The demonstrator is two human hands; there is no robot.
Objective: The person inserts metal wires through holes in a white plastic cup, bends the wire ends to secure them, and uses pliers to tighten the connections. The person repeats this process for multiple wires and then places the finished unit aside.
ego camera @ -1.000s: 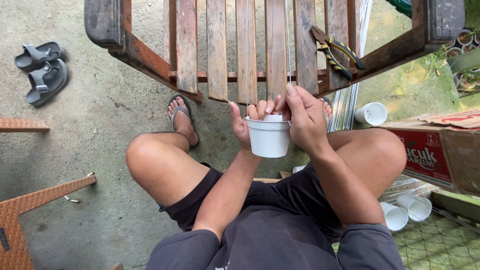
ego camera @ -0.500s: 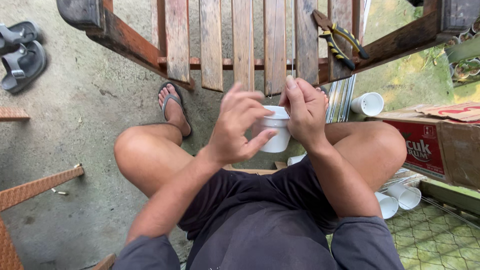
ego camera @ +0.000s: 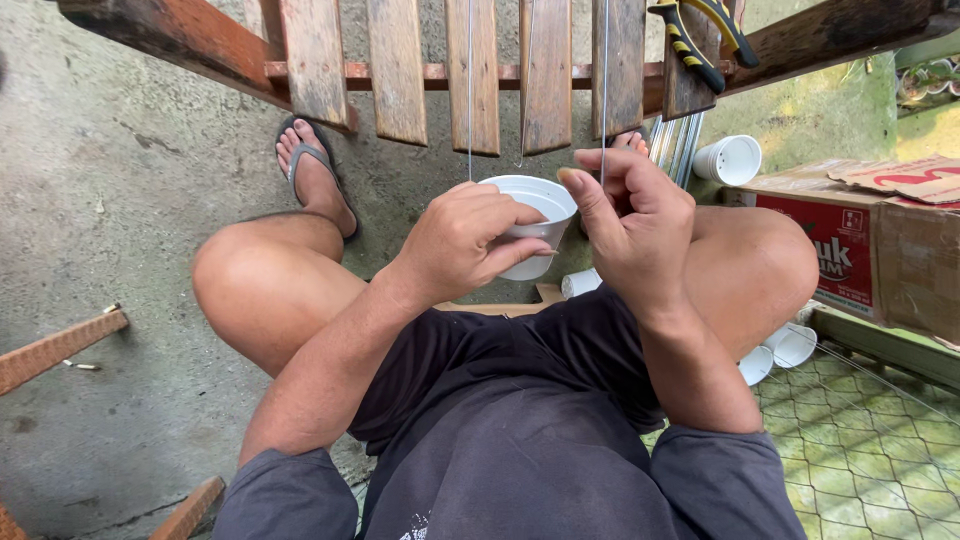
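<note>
I sit with knees apart over a concrete floor. My left hand (ego camera: 468,245) is wrapped around a small white plastic cup (ego camera: 533,203), held upright between my knees. My right hand (ego camera: 632,225) is just right of the cup, fingers pinched on a thin wire (ego camera: 603,90) that runs straight up. A second thin wire (ego camera: 470,90) rises from the cup's left rim. Whether either wire passes through the cup I cannot tell.
A slatted wooden bench (ego camera: 400,70) stands ahead, with yellow-handled pliers (ego camera: 700,40) on it. More white cups (ego camera: 728,160) lie at the right and under my right knee (ego camera: 790,345). A red cardboard box (ego camera: 860,240) and wire mesh (ego camera: 870,450) are at right.
My left hand has gone from open beside the cup to gripping it. My right hand let go of the cup and now pinches the wire. The view shifted closer.
</note>
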